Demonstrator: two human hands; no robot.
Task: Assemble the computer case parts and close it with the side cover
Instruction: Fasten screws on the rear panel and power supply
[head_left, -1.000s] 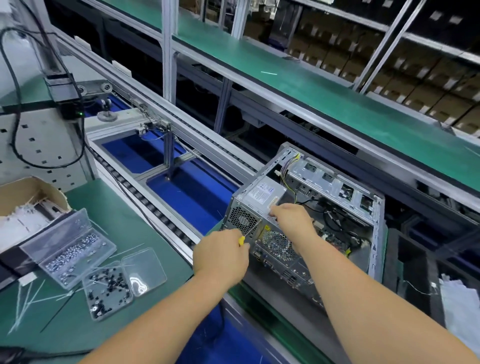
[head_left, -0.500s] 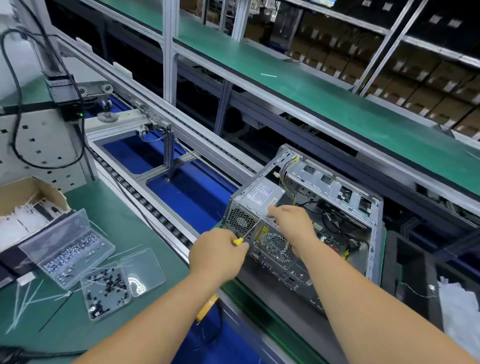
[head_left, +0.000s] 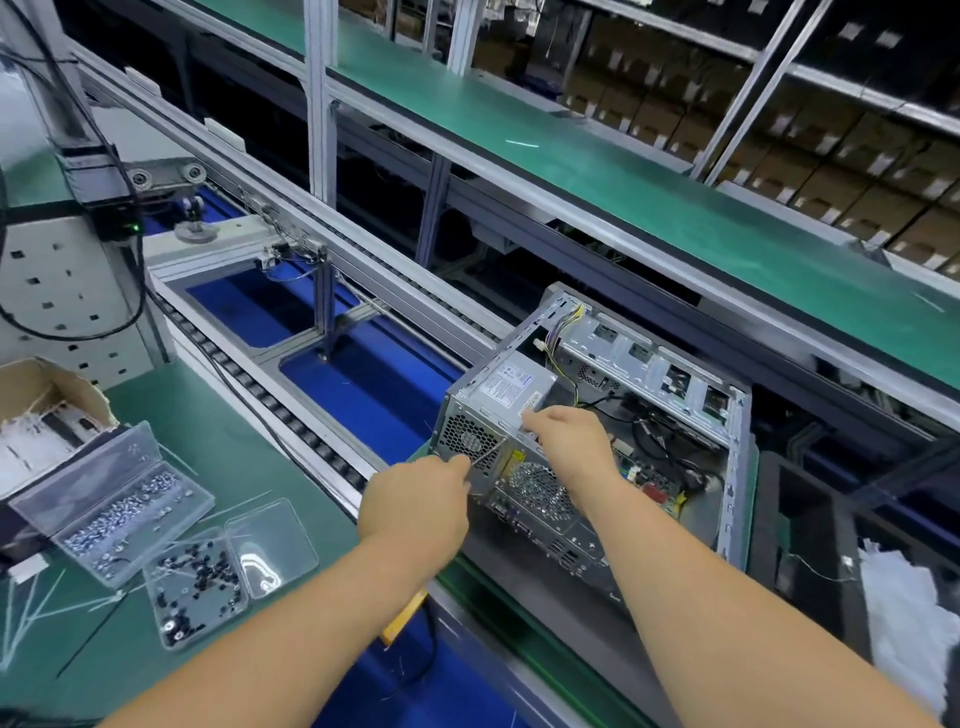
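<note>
nearest the camera, two bare forearms reach up and forward from the bottom edge. the left hand (head_left: 415, 512) is curled around the handle of a thin metal-shafted screwdriver (head_left: 488, 456), whose yellow handle is almost wholly hidden in the fist. the shaft runs up and to the right from the knuckles, its tip at the rear panel of the open grey steel computer case (head_left: 597, 447), just right of the round fan grille. to the left, on the green bench mat (head_left: 208, 441), lie a clear plastic box of silver screws (head_left: 111, 512) and a clear plastic box of black screws (head_left: 195, 590), well apart from both hands.

a little farther in, the right hand (head_left: 569, 441) lies on the top rear edge of the case beside the silver power supply unit (head_left: 511, 387), fingers bent over something small; whether it pinches a screw or only steadies the metal cannot be told. the case lies on its side on the conveyor, open face up and no side cover on it, long axis running away to the right.

the coming move seems to turn on the screwdriver's line: the left hand is nearer the panel, and the shaft should meet the panel squarely. beyond rises a green-topped shelf (head_left: 623, 176).
</note>
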